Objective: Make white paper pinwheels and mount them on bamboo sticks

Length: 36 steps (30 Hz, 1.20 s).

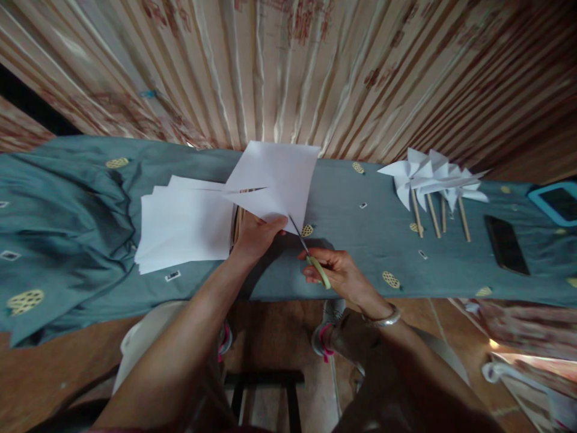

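A white square sheet of paper (283,174) is held over the table by my left hand (260,236), thumb on top near its lower corner. One slit runs into the sheet from its left corner. My right hand (332,269) is closed around the light green handle of a pair of scissors (318,267). The scissor blades meet the paper at its lower corner, just right of my left thumb. A stack of white paper sheets (184,225) lies to the left of my left hand. Thin wooden sticks (235,225) show partly beneath the held sheet, beside the stack.
Several white paper pinwheels (435,177) on wooden sticks lie at the right. Beyond them are a dark phone (507,245) and a blue-framed device (554,201). A green cloth (351,204) covers the narrow table, bunched at the left. A pleated curtain (288,72) hangs behind.
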Tool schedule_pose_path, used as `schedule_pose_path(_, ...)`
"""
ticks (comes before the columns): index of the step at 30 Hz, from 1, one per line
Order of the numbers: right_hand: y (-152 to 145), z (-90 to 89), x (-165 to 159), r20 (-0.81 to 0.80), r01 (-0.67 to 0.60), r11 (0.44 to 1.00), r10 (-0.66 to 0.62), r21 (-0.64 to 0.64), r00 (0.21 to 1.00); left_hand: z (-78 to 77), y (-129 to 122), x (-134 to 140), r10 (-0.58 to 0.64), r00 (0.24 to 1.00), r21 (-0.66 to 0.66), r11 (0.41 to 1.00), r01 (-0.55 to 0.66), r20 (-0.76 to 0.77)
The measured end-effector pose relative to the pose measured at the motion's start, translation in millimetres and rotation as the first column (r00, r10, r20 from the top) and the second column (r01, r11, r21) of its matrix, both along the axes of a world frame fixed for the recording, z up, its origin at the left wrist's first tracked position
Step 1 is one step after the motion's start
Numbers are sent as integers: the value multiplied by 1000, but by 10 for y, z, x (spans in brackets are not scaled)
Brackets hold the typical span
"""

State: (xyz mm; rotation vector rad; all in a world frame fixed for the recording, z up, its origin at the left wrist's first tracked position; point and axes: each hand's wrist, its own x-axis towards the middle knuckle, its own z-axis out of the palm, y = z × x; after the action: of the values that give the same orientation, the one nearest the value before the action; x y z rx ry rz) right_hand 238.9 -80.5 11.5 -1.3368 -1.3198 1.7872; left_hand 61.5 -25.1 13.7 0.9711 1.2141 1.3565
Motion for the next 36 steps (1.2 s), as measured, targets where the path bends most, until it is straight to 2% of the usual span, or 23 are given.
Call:
schedule_pose_path(12,-14,2,-7,13,3,1000,-3,6,1000,18,-18,4,2,998,-31,1000,0,66)
schedule_pose_path(19,-12,44,-34,20,-5,1000,5,-9,1000,0,-10,-5,2,1000,-25,1000,-1,24)
schedule_pose_path(28,-14,27,-5,25,-75,996,74,40,997,-3,-20,-11,11,1000,-59,998,-12,-19)
schedule_pose_path(36,-28,-8,-1,54,-93,992,88,87,995,-40,-7,-20,-40,999,-43,998,39,-16)
